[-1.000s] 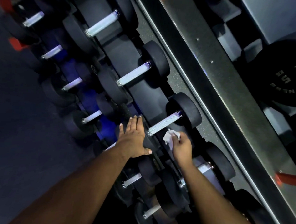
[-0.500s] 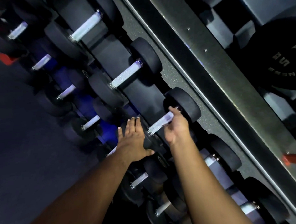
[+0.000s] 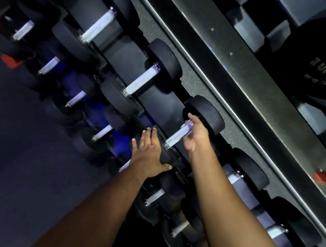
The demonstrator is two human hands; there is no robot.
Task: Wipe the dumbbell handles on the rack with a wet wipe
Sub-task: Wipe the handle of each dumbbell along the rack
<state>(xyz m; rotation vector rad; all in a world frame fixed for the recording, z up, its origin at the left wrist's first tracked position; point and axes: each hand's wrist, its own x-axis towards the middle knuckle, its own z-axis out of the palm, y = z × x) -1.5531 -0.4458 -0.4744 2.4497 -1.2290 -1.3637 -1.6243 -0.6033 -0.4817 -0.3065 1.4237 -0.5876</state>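
Near the middle of the frame, the right hand (image 3: 195, 135) curls around the far end of a dumbbell handle (image 3: 177, 135), the wipe hidden from view. Flat and open, the left hand (image 3: 148, 153) rests on the near weight head (image 3: 165, 152). Best to keep that brace and drag firmly along the whole bar.

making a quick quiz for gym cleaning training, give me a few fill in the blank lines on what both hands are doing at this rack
1. The right hand is wrapped around the metal ____ of a dumbbell on the rack.
2. The left hand lies flat with straight fingers on that dumbbell's near rubber ____.
3. The dumbbell heads in the row being wiped are ____ in colour.
4. The arm that crosses the frame nearer the mirrored rail is the ____ one.

Missing words: handle; head; black; right
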